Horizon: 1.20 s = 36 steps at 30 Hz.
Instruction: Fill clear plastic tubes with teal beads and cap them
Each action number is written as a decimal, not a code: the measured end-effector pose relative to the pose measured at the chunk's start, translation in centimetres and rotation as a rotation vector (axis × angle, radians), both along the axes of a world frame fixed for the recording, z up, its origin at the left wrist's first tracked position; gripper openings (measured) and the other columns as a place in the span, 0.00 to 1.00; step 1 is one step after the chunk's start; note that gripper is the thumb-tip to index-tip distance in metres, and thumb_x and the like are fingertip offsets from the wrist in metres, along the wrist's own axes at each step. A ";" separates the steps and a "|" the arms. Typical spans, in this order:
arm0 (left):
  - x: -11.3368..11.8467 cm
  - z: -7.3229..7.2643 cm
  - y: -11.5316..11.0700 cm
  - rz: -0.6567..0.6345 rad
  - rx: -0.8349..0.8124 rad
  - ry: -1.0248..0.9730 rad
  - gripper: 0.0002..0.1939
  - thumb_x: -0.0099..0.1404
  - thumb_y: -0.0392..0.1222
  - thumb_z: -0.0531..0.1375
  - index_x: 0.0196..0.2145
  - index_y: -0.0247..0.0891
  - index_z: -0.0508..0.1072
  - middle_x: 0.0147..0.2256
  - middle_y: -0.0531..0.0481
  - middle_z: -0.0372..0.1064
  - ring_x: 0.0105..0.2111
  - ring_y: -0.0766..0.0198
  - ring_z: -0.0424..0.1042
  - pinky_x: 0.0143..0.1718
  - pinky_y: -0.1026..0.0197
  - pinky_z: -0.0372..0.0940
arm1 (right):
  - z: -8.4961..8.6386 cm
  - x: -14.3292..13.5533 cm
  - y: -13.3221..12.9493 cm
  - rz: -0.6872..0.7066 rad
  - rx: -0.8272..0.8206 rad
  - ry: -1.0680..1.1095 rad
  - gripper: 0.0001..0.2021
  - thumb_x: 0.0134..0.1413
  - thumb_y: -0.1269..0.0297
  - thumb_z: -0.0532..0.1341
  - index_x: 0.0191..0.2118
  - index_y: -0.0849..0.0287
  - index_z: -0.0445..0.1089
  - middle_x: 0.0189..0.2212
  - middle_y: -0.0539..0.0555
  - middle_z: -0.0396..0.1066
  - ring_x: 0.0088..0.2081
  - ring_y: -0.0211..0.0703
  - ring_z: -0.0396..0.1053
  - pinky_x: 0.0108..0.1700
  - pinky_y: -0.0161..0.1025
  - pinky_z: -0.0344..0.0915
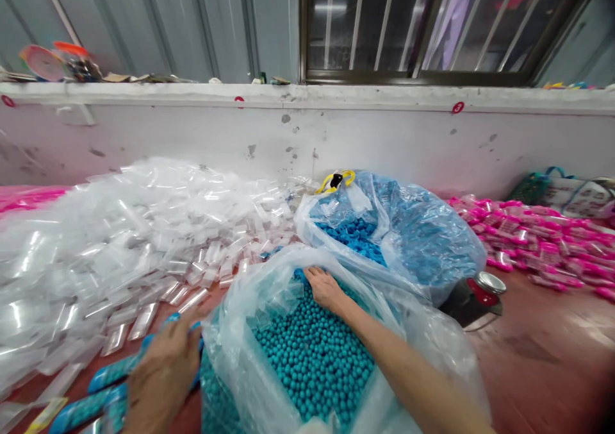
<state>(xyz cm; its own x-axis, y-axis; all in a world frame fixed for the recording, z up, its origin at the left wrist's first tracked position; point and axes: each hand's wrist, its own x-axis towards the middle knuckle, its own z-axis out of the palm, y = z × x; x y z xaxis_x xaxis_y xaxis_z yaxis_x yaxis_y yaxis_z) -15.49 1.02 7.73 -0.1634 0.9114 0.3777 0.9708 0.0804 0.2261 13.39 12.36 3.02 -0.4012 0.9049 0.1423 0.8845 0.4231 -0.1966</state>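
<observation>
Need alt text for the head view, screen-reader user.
Right hand reaches into a clear plastic bag of teal balls; left hand rests on filled blue tube packs. Heap of empty clear sleeves lies left, second bag of blue pieces behind.

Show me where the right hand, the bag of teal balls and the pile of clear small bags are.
right hand [325, 288], head view, on the back of the hand
bag of teal balls [250, 331], head view, on its left plastic wall
pile of clear small bags [144, 222], head view, on the pile's middle
</observation>
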 end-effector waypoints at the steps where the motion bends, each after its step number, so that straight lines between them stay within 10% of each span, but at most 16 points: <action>1: 1.7 -0.3 0.1 -0.048 -0.067 -0.010 0.20 0.61 0.44 0.44 0.48 0.38 0.65 0.43 0.45 0.70 0.40 0.56 0.69 0.41 0.59 0.61 | -0.2 0.1 0.1 0.001 -0.002 -0.008 0.23 0.48 0.79 0.47 0.51 0.61 0.61 0.47 0.60 0.64 0.49 0.49 0.59 0.45 0.45 0.59; 10: 12.5 -3.7 5.2 -0.289 -0.417 -0.090 0.24 0.63 0.44 0.48 0.55 0.34 0.56 0.45 0.39 0.67 0.43 0.55 0.68 0.41 0.58 0.61 | -1.0 4.1 -4.2 0.101 -0.063 0.076 0.16 0.55 0.75 0.47 0.44 0.58 0.66 0.44 0.54 0.65 0.44 0.38 0.62 0.46 0.34 0.59; 19: 15.1 -5.1 6.3 -0.297 -0.458 -0.167 0.18 0.61 0.38 0.49 0.50 0.41 0.62 0.42 0.45 0.66 0.40 0.59 0.69 0.40 0.62 0.61 | 0.7 6.0 -6.6 -0.094 -0.069 0.083 0.18 0.56 0.74 0.46 0.47 0.55 0.65 0.43 0.54 0.66 0.43 0.41 0.63 0.44 0.37 0.57; 26: 13.9 -5.0 3.6 -0.208 -0.441 -0.144 0.25 0.62 0.44 0.49 0.54 0.29 0.53 0.44 0.36 0.67 0.42 0.54 0.69 0.40 0.58 0.61 | 0.9 3.5 -6.2 -0.018 -0.065 -0.277 0.14 0.57 0.71 0.47 0.39 0.53 0.69 0.40 0.55 0.66 0.41 0.46 0.60 0.37 0.40 0.56; 36: 16.5 -5.4 4.5 -0.298 -0.446 -0.105 0.22 0.61 0.36 0.48 0.53 0.36 0.54 0.42 0.43 0.70 0.42 0.60 0.69 0.41 0.61 0.59 | 1.7 2.9 -8.3 -0.030 0.094 -0.194 0.07 0.57 0.69 0.49 0.37 0.59 0.64 0.33 0.56 0.67 0.38 0.48 0.64 0.42 0.45 0.57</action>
<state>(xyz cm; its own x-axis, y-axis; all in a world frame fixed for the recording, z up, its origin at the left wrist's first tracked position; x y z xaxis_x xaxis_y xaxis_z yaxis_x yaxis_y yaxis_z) 1.02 5.48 2.32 0.1106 0.9920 -0.0600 0.9400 -0.0849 0.3303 16.34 4.06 4.69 -0.4023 0.9033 0.1493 0.9144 0.4043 0.0180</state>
